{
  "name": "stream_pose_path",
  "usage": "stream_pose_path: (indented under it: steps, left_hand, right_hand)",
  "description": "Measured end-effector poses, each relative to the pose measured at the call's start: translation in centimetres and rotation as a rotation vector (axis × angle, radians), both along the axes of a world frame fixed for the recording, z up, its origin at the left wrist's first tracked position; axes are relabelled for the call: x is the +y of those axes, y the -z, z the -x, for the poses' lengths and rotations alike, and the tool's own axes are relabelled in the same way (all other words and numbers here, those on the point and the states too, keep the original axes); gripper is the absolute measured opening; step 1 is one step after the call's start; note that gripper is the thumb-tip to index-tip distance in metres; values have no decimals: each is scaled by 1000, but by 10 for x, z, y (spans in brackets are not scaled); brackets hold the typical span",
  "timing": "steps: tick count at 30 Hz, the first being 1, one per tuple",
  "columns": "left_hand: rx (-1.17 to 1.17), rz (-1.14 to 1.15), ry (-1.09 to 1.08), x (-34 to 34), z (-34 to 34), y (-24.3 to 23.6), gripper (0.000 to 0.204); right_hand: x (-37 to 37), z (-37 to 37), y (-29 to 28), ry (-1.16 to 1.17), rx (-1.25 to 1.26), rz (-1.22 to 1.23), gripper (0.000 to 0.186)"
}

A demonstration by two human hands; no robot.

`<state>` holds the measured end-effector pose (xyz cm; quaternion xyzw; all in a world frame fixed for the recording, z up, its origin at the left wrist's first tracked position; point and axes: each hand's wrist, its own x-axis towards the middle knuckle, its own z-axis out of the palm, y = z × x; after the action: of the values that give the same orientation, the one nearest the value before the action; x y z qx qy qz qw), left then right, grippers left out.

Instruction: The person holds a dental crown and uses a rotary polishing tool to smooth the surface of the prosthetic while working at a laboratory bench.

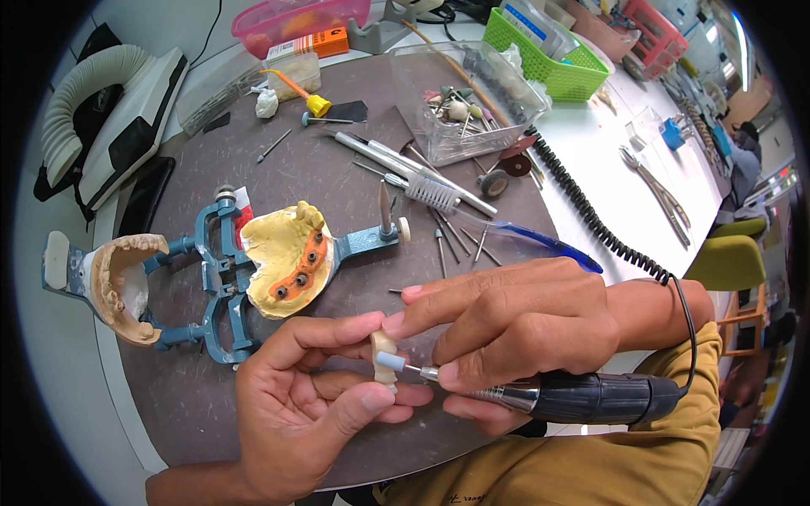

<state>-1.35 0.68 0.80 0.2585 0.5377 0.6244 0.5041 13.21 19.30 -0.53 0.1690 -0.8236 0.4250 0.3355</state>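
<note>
1. Left hand (295,396) pinches a tooth-coloured dental bridge (384,344) between thumb and fingers, to the lower right of the articulator (205,236); right hand (523,325) grips a black-and-silver rotary handpiece (599,398) like a pen.
2. Fingertips of both hands meet above the bridge, probably bracing each other so that the pale blue abrasive tip (391,361) stays steady where it appears to touch.
3. On the articulator, the yellow dental cast (268,249) faces up, perhaps for easy viewing, its four dark fittings (301,279) exposed.
4. Room looks tight: the articulator's frame stands just beyond the left hand, and loose burs (440,244) lie to its right, near the right hand.
5. Below the articulator curves the near edge of the surface (186,405); well to its right, a coiled cord (582,205) runs to the right wrist.
</note>
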Motion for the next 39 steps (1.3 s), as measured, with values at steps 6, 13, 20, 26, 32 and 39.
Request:
stream_pose_path:
  steps: [6,13,20,26,32,39]
  left_hand:
    - [-17,8,-4,0,0,-2,50]
    - [-29,13,-2,0,0,-3,50]
    - [9,-1,-11,0,0,0,50]
    - [3,-2,-5,0,0,-1,50]
    - [-12,1,12,-1,1,-2,51]
    - [32,-22,10,-1,1,3,51]
  right_hand:
    - [0,-1,-2,2,-5,-6,23]
    - [0,-1,-2,-12,-12,-4,23]
    - [1,0,0,-18,-1,-15,25]
    - [1,0,-1,-14,10,-18,27]
    - [-1,-1,-3,12,-5,11,26]
    - [-1,0,-2,25,7,-16,23]
